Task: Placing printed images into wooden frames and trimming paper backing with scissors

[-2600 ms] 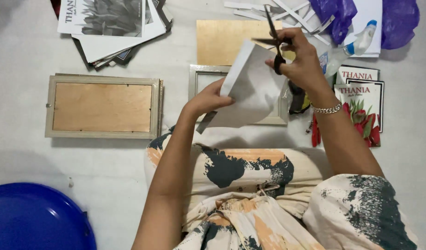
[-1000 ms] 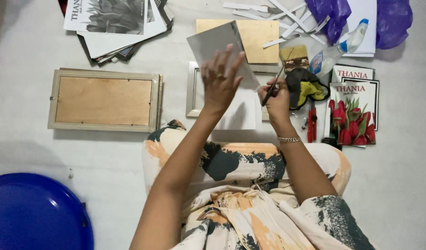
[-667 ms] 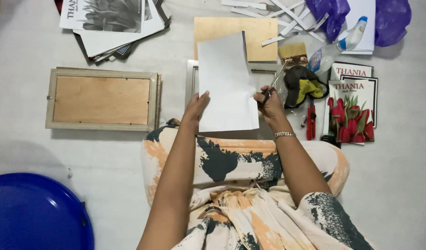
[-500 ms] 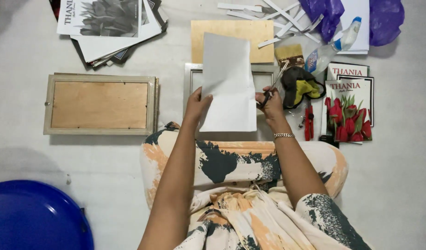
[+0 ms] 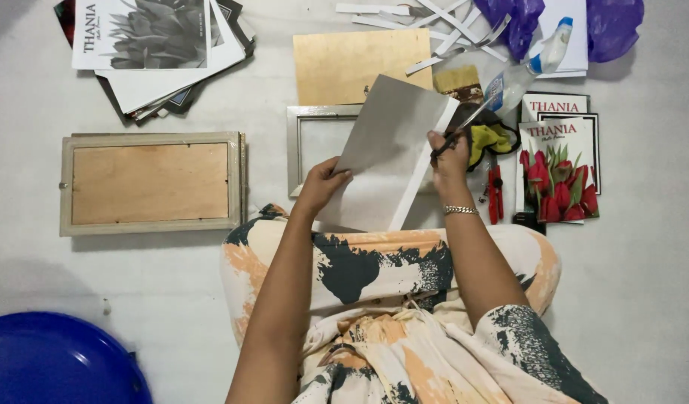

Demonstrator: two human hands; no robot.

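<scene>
My left hand (image 5: 323, 183) grips the lower left edge of a white paper sheet (image 5: 385, 146), held tilted above an empty silver picture frame (image 5: 293, 150) on the floor. My right hand (image 5: 449, 153) holds scissors (image 5: 471, 120) at the sheet's right side, blades pointing up and right. A narrow cut strip (image 5: 423, 168) hangs along the sheet's right edge. My lap in a patterned garment lies just below both hands.
A wooden-backed frame (image 5: 151, 183) lies face down at left. A plywood board (image 5: 359, 63) sits behind the silver frame. Flower prints (image 5: 558, 157) lie at right, a print stack (image 5: 153, 49) top left, paper strips (image 5: 434, 19), a spray bottle (image 5: 528, 63), a red tool (image 5: 496, 191), a blue lid (image 5: 56, 366).
The sheet went from upright and flat to tilted, with its right edge now partly cut into a hanging strip. My right hand rose slightly with the scissors.
</scene>
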